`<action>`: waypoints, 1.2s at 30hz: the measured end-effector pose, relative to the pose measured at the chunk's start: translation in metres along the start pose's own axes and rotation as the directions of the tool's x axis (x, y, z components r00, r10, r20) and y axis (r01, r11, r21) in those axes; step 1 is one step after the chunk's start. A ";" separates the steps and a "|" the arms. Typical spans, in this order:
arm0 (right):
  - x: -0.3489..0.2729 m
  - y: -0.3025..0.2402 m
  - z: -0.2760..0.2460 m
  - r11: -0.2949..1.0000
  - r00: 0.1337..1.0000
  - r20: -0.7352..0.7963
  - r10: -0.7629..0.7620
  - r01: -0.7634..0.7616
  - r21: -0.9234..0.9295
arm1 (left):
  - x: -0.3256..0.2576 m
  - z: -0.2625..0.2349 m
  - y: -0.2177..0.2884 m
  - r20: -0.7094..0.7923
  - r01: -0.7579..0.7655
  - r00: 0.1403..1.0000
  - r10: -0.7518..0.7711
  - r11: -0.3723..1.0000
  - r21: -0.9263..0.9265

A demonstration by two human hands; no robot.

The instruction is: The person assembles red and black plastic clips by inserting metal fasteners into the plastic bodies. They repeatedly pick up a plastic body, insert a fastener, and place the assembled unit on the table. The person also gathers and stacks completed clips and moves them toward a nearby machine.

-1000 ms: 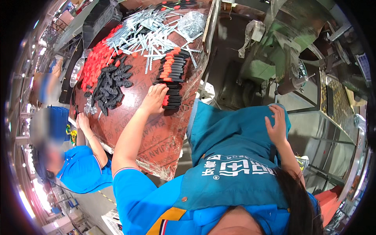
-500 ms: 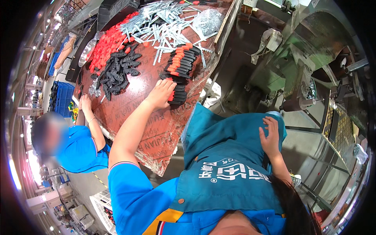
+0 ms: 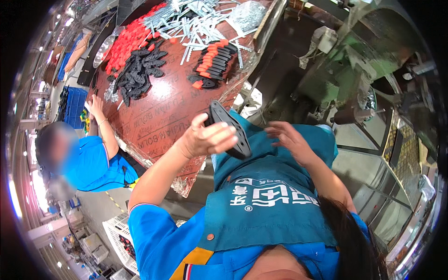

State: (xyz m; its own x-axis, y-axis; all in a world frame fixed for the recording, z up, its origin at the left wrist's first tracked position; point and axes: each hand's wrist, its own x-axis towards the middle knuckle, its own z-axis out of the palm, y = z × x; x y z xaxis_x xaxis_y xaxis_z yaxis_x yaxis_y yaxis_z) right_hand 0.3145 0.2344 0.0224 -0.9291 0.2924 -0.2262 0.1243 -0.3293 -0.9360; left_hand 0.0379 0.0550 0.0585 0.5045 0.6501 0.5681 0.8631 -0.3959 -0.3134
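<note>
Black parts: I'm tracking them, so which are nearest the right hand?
The black parts in the left hand are nearest the right hand; the loose heap and the row with red pieces lie farther off, on the table.

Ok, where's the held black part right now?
In the head view, the black part is near the centre, in the left hand, between the reddish-brown table and the right hand.

Factory workshop: green machine (image 3: 340,77), metal strips (image 3: 189,25) heaped on worktable (image 3: 156,119), co-worker (image 3: 108,133) in blue shirt (image 3: 88,161).
</note>
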 end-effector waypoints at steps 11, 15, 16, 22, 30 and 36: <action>-0.029 -0.043 0.058 0.806 0.983 0.066 0.174 -0.181 0.563 | 0.096 -0.010 0.058 0.221 -0.053 0.974 0.054 0.999 -0.013; -0.034 -0.020 0.039 0.464 0.980 0.085 0.181 -0.162 0.871 | 0.119 -0.025 0.053 0.401 0.182 0.897 -0.186 0.982 0.048; -0.034 -0.011 0.028 0.445 0.991 0.135 -0.006 -0.118 0.888 | 0.112 -0.026 0.048 0.386 0.281 0.877 -0.286 0.957 0.069; -0.023 -0.054 0.019 0.971 0.969 -0.081 -0.235 0.230 -0.061 | 0.089 0.001 0.092 0.829 0.377 0.361 -0.426 -0.747 -0.548; -0.005 -0.061 0.009 0.541 0.921 -0.026 -0.389 0.206 -0.815 | 0.129 0.052 0.114 0.891 -0.205 0.236 -0.388 -0.916 -0.344; -0.024 -0.076 0.003 0.369 0.693 -0.180 -0.698 0.133 -0.920 | 0.131 0.069 0.100 0.834 -0.340 0.319 -0.451 -0.876 -0.343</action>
State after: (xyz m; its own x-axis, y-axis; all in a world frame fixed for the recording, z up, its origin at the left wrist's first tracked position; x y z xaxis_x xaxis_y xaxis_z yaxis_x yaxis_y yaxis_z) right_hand 0.3267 0.2498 0.0993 -0.6677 0.5942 0.4484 0.2426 0.7432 -0.6236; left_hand 0.1919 0.1447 0.0490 -0.2102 0.9267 -0.3116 -0.9345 -0.0968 0.3426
